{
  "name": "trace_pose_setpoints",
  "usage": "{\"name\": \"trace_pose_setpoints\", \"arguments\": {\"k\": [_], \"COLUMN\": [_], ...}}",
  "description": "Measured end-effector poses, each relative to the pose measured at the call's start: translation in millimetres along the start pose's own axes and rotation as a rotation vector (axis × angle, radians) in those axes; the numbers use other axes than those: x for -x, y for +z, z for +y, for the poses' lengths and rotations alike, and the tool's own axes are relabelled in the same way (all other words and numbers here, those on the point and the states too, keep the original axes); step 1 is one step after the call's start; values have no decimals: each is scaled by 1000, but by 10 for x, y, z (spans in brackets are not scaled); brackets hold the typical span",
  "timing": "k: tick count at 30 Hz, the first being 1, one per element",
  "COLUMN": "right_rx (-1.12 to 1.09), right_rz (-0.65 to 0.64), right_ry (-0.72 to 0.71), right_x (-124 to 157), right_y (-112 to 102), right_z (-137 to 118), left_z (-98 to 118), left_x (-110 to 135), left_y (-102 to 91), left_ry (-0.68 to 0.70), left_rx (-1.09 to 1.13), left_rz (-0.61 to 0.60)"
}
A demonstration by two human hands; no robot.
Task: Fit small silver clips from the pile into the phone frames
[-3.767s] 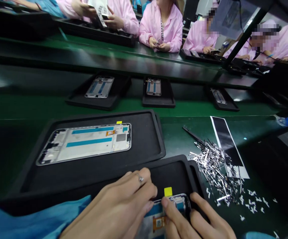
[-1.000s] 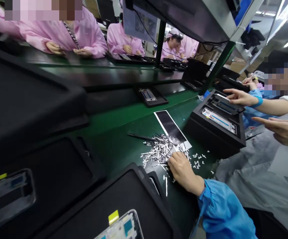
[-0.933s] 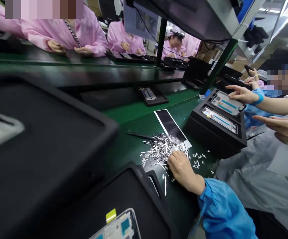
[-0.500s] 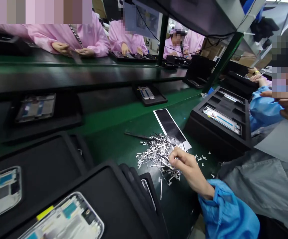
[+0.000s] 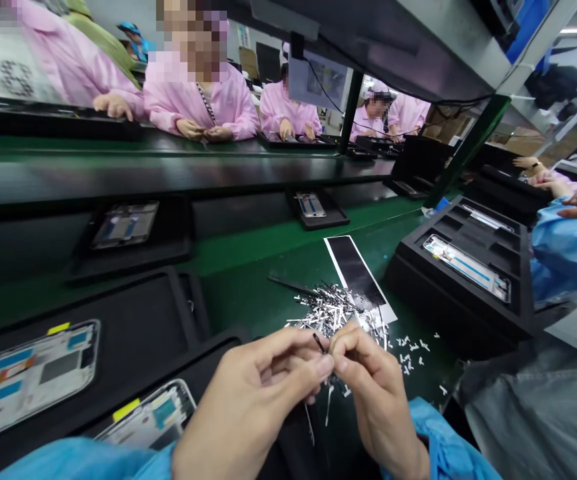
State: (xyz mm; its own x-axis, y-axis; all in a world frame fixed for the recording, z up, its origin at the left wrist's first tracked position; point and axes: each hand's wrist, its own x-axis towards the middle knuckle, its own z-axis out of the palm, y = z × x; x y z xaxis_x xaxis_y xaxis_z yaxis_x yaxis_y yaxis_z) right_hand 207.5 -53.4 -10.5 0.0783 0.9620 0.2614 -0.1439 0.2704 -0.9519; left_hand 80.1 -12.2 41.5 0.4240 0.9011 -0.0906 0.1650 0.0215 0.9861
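My left hand (image 5: 263, 393) is closed in a pinch on a small black strip (image 5: 319, 343). My right hand (image 5: 373, 383) meets it fingertip to fingertip, thumb and forefinger pressed together; what lies between them is too small to make out. Just beyond both hands spreads a pile of small black and white strips (image 5: 331, 308), partly hidden by my fingers. A dark sheet with a white border (image 5: 356, 267) lies behind the pile, partly under it. Left of my left hand, a phone frame (image 5: 163, 410) with a yellow tab is partly covered by my arm.
Another phone frame (image 5: 63, 363) rests on a black tray (image 5: 133, 313) at left. Trays with frames sit on the dark surface (image 5: 238, 210) behind. At right stands a stack of black trays (image 5: 461, 303), beside a co-worker's blue sleeve (image 5: 568, 247). People in pink work across the bench.
My left hand has come into view and joined my right hand, which has left the pile and drawn nearer me. The camera has turned slightly left.
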Motion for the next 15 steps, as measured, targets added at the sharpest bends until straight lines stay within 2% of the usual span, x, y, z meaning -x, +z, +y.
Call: {"name": "trace_pose_setpoints", "arguments": {"k": [7, 11, 15], "right_rx": [16, 69, 256], "right_rz": [-39, -52, -182], "right_ry": [45, 20, 18], "right_x": [18, 35, 27], "right_y": [-22, -72, -135], "right_z": [-33, -108, -225], "left_z": [-20, -30, -136], "left_x": [4, 33, 141], "left_y": [-53, -62, -88], "left_ry": [-9, 63, 141], "left_rx": [113, -103, -369], "left_rz": [66, 104, 162]}}
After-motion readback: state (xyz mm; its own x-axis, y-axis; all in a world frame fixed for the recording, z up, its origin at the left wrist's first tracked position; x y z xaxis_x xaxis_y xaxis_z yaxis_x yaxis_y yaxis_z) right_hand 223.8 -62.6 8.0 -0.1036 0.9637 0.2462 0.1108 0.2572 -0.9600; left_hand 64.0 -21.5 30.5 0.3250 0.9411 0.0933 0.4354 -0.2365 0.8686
